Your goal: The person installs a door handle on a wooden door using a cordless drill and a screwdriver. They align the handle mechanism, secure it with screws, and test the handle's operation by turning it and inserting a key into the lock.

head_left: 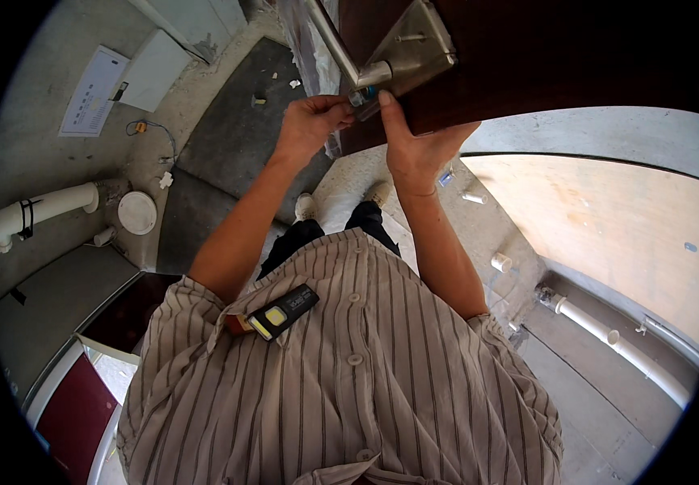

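Note:
My left hand (310, 121) has its fingers pinched at a small metal-and-blue fitting (361, 96) on the edge of a dark wooden door (527, 65); the fingertips are partly hidden. My right hand (414, 153) grips the door's lower edge, thumb raised beside the fitting, other fingers mostly behind the wood. Just above both hands are a brushed steel lever handle (341, 50) and its backplate (422, 56), which looks covered in clear film. Crumpled plastic wrap (317, 65) hangs along the door's left edge. A small black light (285, 312) is clipped to my shirt.
Dark mats (228, 137) cover floor at the left. White pipes (38, 214) (632, 356) run along both sides. A grey wall box (155, 69), a round white cap (137, 212), a pale wooden panel (592, 218) and small debris (499, 261) surround my feet.

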The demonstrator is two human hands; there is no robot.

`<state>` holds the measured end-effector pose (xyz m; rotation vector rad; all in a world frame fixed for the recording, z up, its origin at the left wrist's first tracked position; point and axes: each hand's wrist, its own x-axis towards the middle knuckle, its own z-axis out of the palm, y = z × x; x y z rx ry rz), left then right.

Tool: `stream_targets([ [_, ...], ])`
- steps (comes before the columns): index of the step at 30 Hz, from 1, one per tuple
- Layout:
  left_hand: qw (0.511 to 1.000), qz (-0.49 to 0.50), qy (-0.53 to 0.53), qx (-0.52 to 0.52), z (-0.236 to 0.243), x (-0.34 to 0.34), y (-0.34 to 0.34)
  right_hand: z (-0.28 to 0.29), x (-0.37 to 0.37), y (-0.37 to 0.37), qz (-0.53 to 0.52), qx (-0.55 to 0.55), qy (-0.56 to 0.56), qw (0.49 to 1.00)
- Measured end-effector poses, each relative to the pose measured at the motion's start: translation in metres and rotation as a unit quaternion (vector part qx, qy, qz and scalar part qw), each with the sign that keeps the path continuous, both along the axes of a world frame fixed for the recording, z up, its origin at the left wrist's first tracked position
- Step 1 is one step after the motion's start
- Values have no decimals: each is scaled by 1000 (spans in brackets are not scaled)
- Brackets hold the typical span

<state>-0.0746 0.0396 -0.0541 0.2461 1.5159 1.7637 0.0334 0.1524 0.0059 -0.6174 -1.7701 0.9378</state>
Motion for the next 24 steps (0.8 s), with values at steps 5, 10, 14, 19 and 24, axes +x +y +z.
stream_targets([
  [5, 999, -10, -52, -2, 1, -7, -4, 2, 1, -2, -17, 21, -31, 999],
  [10, 997, -11, -70, -6, 2, -8, -3, 5, 0, -4, -6, -5, -8, 1000],
  [14, 997, -15, -69, -15, 4, -10, -1, 5, 0, -3, -14, 9, -16, 1000],
  [19, 997, 5, -82, -12, 6, -8, -1, 4, 1, -2, -18, 24, -24, 999],
  [24, 996, 18, -85, -7, 5, -6, -1, 3, 0, -2, -1, -8, 1, 1000],
])
